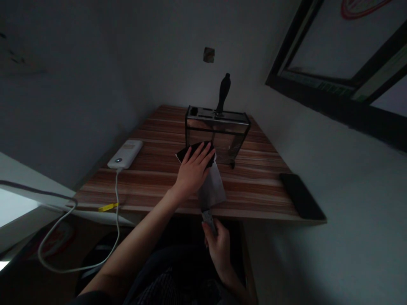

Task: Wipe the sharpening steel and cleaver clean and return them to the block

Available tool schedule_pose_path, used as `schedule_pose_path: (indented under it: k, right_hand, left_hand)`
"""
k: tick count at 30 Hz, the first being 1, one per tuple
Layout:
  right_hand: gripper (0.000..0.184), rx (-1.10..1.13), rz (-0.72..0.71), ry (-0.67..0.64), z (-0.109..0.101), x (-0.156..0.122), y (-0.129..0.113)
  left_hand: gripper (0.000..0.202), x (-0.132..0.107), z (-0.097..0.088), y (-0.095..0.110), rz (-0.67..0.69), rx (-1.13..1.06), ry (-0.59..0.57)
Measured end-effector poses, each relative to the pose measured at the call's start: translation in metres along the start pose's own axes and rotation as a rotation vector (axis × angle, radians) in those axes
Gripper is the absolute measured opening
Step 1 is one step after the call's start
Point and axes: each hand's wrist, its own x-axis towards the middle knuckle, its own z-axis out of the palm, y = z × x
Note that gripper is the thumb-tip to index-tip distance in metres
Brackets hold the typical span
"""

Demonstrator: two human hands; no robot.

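My right hand (219, 245) is closed round the grey handle (208, 219) of a cleaver, below the table's front edge. The cleaver's broad pale blade (212, 187) points away from me over the tabletop. My left hand (193, 169) lies flat with its fingers spread on a black sheet (184, 154) with a thin pale edge, perhaps sandpaper. That sheet covers the far part of the blade; my palm and thumb side are hidden. Just beyond stands a see-through knife holder (225, 144) with a dark frame, and one black-handled tool (224, 91) stands upright in it.
On the striped wooden table (152, 169) lies a white power bank (126, 154) with a white cable (117, 190) looping off the left front. A yellow strip (108, 207) lies at the front edge. At the right edge is a black phone (300, 195). Walls border the table.
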Motion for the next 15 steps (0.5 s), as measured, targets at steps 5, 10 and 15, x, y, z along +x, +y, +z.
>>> schedule_pose_path:
  k: [5,10,15]
  right_hand:
    - [0.035,-0.012,-0.004,-0.002,0.000,-0.001,0.000]
    - [0.035,-0.026,-0.007,-0.006,0.000,0.000,0.001]
    - [0.036,-0.024,0.016,-0.012,0.000,0.001,0.000]
  left_hand:
    - [0.051,-0.015,0.001,0.014,0.037,-0.023,-0.030]
    - [0.053,-0.036,0.003,0.028,0.057,-0.055,-0.072]
    - [0.051,-0.054,0.004,0.042,0.082,-0.117,-0.133]
